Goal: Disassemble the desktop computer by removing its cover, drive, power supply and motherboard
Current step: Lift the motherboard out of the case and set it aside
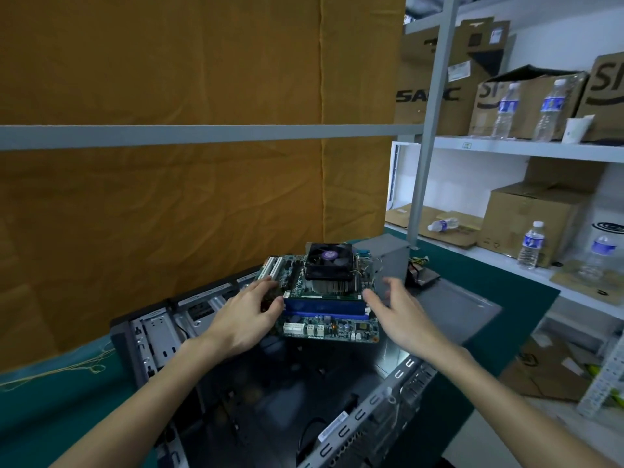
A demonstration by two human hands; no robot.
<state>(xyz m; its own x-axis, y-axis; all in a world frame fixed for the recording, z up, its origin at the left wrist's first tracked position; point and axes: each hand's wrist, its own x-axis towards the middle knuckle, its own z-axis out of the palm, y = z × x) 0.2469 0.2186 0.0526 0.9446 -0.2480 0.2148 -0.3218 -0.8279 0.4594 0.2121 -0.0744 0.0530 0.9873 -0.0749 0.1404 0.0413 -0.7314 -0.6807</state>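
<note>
A green motherboard point(332, 327) with a black cooler fan point(329, 261) and blue memory slots is lifted above the open black computer case point(256, 393). My left hand point(246, 315) grips the board's left edge. My right hand point(396, 310) grips its right edge, thumb on top by the memory slots. Behind the board stands the grey power supply point(388, 261) with its cables. The grey side cover point(452, 309) lies flat on the green table to the right.
A grey rack bar crosses in front of an orange curtain point(189, 204). White shelves point(526, 150) on the right carry cardboard boxes, several water bottles and a paper cup. The green table mat point(50, 403) extends to the left, with a yellowish string on it.
</note>
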